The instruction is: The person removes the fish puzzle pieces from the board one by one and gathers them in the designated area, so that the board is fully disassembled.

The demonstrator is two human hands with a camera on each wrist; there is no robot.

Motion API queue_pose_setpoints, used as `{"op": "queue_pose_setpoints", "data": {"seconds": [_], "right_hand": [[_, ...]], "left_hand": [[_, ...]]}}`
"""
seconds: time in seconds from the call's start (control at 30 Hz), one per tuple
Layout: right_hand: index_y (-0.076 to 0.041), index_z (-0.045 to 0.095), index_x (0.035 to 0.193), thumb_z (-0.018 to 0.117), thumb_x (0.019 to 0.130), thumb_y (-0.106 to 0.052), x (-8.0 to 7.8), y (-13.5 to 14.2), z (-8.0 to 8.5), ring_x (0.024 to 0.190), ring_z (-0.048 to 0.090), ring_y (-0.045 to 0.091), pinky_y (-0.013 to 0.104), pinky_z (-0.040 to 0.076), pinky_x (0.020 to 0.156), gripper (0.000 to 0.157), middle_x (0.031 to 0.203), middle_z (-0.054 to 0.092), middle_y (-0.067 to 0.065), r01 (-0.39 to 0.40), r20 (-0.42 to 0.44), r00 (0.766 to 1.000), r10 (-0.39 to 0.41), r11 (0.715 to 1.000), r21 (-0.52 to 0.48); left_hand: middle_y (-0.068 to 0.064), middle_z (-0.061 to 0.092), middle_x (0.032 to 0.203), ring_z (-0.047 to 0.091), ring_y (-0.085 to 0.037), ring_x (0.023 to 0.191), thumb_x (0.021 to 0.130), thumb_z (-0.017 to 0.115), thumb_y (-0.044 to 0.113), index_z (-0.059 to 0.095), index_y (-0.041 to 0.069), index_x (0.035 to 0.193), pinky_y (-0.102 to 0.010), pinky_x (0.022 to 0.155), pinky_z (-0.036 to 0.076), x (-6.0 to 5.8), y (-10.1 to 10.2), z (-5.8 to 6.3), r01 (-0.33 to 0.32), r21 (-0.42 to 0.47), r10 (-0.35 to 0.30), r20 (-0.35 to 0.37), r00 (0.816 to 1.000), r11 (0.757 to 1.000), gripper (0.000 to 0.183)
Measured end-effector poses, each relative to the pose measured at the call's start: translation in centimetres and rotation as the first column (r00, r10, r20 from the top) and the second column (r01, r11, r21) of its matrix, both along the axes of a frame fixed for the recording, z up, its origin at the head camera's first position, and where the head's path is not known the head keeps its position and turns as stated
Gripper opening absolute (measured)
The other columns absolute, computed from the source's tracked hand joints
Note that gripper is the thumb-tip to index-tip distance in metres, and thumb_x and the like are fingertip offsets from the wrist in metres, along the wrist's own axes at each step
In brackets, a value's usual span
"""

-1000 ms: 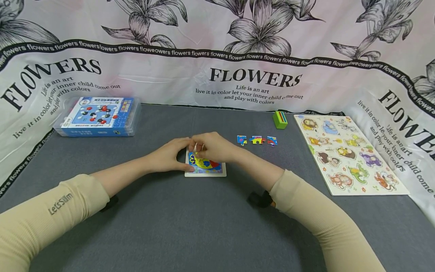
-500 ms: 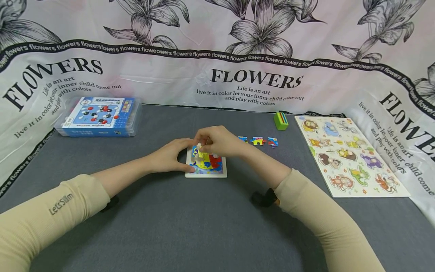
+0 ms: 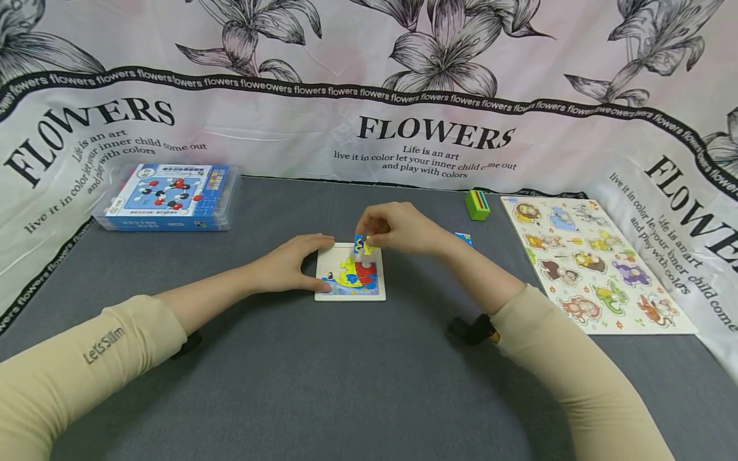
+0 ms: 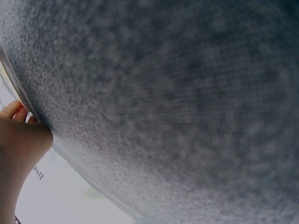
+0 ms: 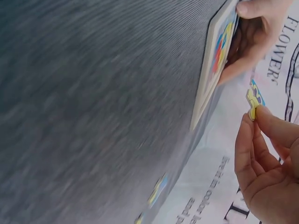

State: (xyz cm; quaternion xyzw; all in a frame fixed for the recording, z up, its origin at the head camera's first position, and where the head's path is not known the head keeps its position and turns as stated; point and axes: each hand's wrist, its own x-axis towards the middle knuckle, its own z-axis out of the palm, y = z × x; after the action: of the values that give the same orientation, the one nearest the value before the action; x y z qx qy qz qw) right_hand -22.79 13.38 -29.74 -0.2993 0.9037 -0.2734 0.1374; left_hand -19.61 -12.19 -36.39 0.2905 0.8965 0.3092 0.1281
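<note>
A small square jigsaw board point(image 3: 334, 256) with a white frame lies mid-table, its lower part filled by a red, yellow and blue picture. Bare wood shows in its upper left. My left hand point(image 3: 282, 264) holds the board's left side, thumb on the lower left corner, fingers at the upper left. Over the upper right of the board, my right hand point(image 3: 398, 227) pinches a blue-and-yellow jigsaw piece point(image 3: 360, 246) between thumb and fingertips. The right wrist view shows this puzzle piece point(image 5: 255, 97) raised off the board, tilted up from the fingertips.
Loose jigsaw pieces lie right of the board; one piece point(image 3: 464, 238) shows past my right wrist. Behind it stands a green striped block point(image 3: 477, 205). An animal puzzle board point(image 3: 594, 266) lies at the right, a boxed molecule set point(image 3: 167, 198) at the back left.
My right hand has moved right and up, lifting the blue-and-yellow piece from the board's upper left, where bare wood now shows. The left hand stays in place.
</note>
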Motion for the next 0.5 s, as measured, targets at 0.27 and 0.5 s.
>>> {"op": "queue_pose_setpoints", "data": {"seconds": [0.27, 0.5], "right_hand": [[-0.018, 0.071, 0.106, 0.07, 0.091, -0.014, -0.3, 2.6, -0.1, 0.079, 0.062, 0.017, 0.029, 0.051, 0.07, 0.015, 0.09, 0.067, 0.003, 0.039, 0.033, 0.999, -0.04, 0.999, 0.028], [-0.018, 0.073, 0.105, 0.072, 0.089, -0.013, -0.6, 4.6, -0.3, 0.077, 0.066, 0.015, 0.029, 0.052, 0.07, 0.017, 0.09, 0.067, 0.005, 0.052, 0.06, 0.997, -0.055, 0.997, 0.054]], "left_hand": [[-0.014, 0.036, 0.159, 0.027, -0.036, 0.151, 0.081, 0.08, 0.034, 0.039, 0.005, 0.15, -0.058, 0.121, 0.025, 0.1, 0.1, 0.0, -0.001, -0.014, 0.001, -0.005, 1.0, 1.0, 0.086], [-0.014, 0.035, 0.16, 0.025, -0.036, 0.152, 0.081, 0.08, 0.034, 0.038, 0.005, 0.151, -0.058, 0.122, 0.024, 0.1, 0.0, 0.0, -0.001, -0.015, 0.001, -0.003, 1.0, 1.0, 0.087]]}}
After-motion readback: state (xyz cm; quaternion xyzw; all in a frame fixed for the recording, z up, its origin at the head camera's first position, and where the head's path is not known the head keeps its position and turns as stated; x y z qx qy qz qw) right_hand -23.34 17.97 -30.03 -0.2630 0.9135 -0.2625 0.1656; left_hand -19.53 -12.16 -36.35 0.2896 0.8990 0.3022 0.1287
